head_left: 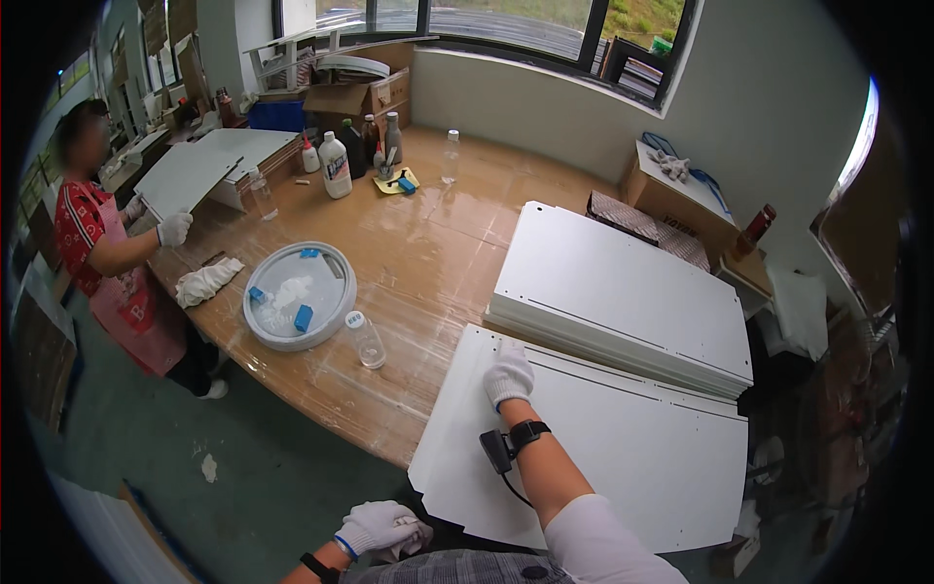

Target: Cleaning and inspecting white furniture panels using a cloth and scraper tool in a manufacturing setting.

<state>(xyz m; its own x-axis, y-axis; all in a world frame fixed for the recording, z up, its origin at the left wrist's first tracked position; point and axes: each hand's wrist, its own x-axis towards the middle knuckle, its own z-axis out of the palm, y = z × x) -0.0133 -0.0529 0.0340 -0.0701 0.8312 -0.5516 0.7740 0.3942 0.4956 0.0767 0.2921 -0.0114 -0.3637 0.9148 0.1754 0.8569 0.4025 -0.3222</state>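
Observation:
A white panel (623, 448) with small holes and a long groove lies in front of me on the table. My right hand (510, 376), in a white knit glove, presses on it near its far left corner. Its fingers are drawn together, and whatever they may hold is hidden. Low at the panel's near left corner, my left hand (375, 527), gloved too, is closed around a bunched whitish cloth (416, 538). A black device is strapped to my right wrist, its cable running back along the arm.
Beyond the panel stands a stack of white panels (623, 292). To the left are a round tray (341, 326) with blue blocks and white paste, a clear bottle (366, 341) and a crumpled rag (208, 280). A co-worker (117, 253) handles another panel (190, 175) at far left.

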